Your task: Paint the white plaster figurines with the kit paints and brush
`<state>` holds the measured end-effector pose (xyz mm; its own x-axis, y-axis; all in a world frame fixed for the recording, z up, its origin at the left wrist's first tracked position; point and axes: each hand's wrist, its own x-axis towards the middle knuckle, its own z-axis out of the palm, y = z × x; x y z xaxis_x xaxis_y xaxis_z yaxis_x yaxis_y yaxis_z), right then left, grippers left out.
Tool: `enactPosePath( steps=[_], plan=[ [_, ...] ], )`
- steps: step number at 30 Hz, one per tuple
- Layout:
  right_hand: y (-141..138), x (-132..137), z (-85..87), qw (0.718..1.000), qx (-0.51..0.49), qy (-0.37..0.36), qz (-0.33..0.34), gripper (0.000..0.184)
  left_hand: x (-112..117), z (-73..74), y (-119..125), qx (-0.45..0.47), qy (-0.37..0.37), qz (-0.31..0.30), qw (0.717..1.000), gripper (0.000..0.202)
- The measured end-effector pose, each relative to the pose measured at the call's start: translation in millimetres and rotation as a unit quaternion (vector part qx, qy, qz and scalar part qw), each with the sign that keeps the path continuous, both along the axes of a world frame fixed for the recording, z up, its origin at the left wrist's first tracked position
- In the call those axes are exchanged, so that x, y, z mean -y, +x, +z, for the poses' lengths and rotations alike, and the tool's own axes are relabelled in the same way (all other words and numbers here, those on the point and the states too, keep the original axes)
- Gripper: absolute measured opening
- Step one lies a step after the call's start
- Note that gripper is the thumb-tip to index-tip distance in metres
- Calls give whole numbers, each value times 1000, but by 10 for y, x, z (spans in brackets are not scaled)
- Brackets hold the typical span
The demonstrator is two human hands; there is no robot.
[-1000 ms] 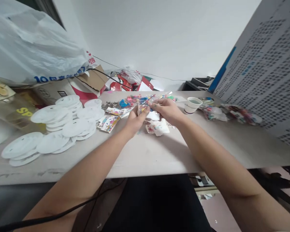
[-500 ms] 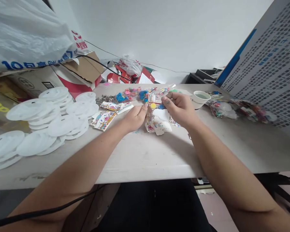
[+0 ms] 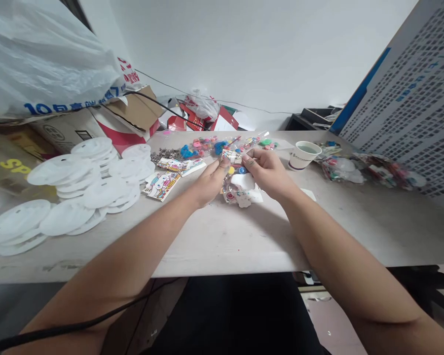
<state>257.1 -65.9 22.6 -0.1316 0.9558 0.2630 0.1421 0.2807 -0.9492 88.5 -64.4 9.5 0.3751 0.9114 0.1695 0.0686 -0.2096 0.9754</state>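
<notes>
In the head view, both hands work on a clear packet (image 3: pixel 237 170) to the left of the cup (image 3: pixel 304 157) and a little nearer the person. The left hand (image 3: pixel 211 180) pinches one side, thumb uppermost; the right hand (image 3: pixel 267 170), between the packet and the cup, grips the upper corner on the cup side with thumb and forefinger. Neither set of fingers is free.

A second ago the fingertips almost meet over the packet; half a second ago they stand widest apart; now the gap is narrower again. With the hands parted, the yellow pot (image 3: pixel 231 170) and blue pot (image 3: pixel 242 170) show side by side, above a white cutout (image 3: pixel 243 182). To judge by this, the packet is being spread or straightened rather than put down, and it remains the piece in hand. Whether its mouth is sealed, I cannot tell.

Other things lie about the cup on the desk (image 3: pixel 207 246): bagged coloured pieces (image 3: pixel 222 146) behind and to its left, cards (image 3: pixel 163 185) further left, white discs (image 3: pixel 103 193) furthest left, and packed bags (image 3: pixel 342 170) to its right.
</notes>
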Motion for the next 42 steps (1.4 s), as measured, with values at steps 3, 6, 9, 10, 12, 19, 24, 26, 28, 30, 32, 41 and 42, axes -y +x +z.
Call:
enactPosePath(
  steps=[3, 6, 9, 10, 12, 19, 24, 26, 28, 30, 32, 41, 42],
  plan=[
    [3, -7, 1, 1000, 8, 16, -15, 45, -19, 39, -23, 64, -31, -68, 995, 60],
    [50, -5, 40, 999, 13, 13, -30, 44, -78, 49, -117, -7, 73, -77, 994, 56],
    [151, -25, 83, 995, -13, 25, -91, 38, -117, 16, -231, -176, 155, -22, 972, 56],
    [192, -39, 92, 992, -19, 32, -117, 36, -121, -8, -256, -238, 161, 7, 958, 55],
    [268, -72, 93, 987, -15, 40, -157, 33, -116, -68, -273, -330, 150, 63, 930, 55],
    [337, -123, 32, 985, 16, 47, -167, 34, -118, 3, -296, -356, 33, -22, 934, 28],
    [336, -121, 18, 988, 6, 26, -149, 33, -237, 274, -682, -417, -72, 113, 899, 30],
    [323, -120, 0, 993, 1, 3, -119, 33, -245, 305, -738, -485, 4, 189, 854, 33],
    [286, -111, -19, 995, 14, -4, -99, 35, -212, 283, -666, -443, 119, 236, 856, 40],
    [227, -90, -28, 996, 26, 0, -88, 38, -154, 227, -505, -325, 166, 212, 907, 49],
    [159, -60, -20, 998, 18, 7, -66, 41, -97, 161, -328, -243, 130, 132, 952, 57],
    [-12, 7, -18, 996, -82, 7, 23, 42, 7, 74, -86, 96, -74, -106, 987, 53],
    [-23, 3, -25, 997, -82, 0, 13, 41, 14, 78, -82, 107, -89, -107, 984, 53]
  ],
)
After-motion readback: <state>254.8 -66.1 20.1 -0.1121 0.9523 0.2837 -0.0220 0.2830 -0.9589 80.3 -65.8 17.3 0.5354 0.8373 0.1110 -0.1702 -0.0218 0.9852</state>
